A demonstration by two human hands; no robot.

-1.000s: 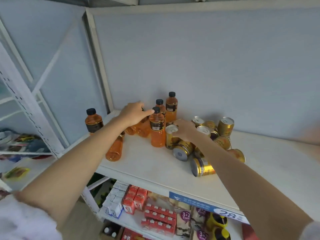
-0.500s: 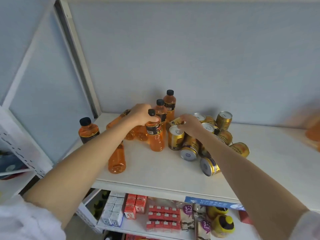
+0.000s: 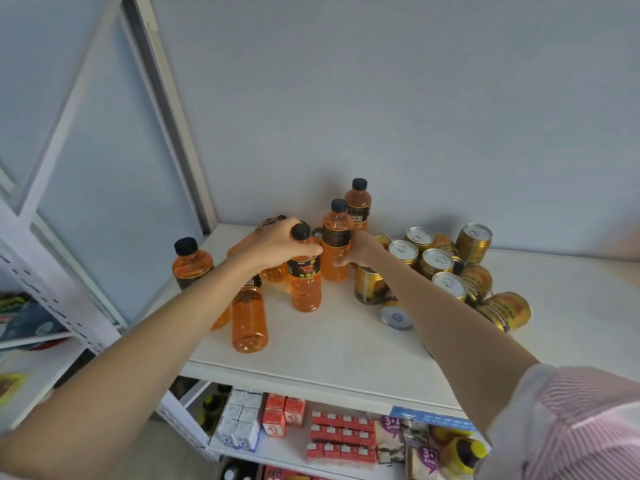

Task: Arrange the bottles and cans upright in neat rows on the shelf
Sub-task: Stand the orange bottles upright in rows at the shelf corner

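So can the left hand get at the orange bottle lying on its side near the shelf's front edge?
Probably yes. The lying orange bottle sits right under the left forearm with open shelf around it, but the left hand is now on an upright orange bottle.

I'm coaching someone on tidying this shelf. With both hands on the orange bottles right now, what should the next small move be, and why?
Probably slide the two gripped bottles back into line with the rear orange bottle. The left hand holds the front black-capped orange bottle, the right hand the one behind. Both stand upright but staggered, while another orange bottle lying on its side waits on the white shelf.
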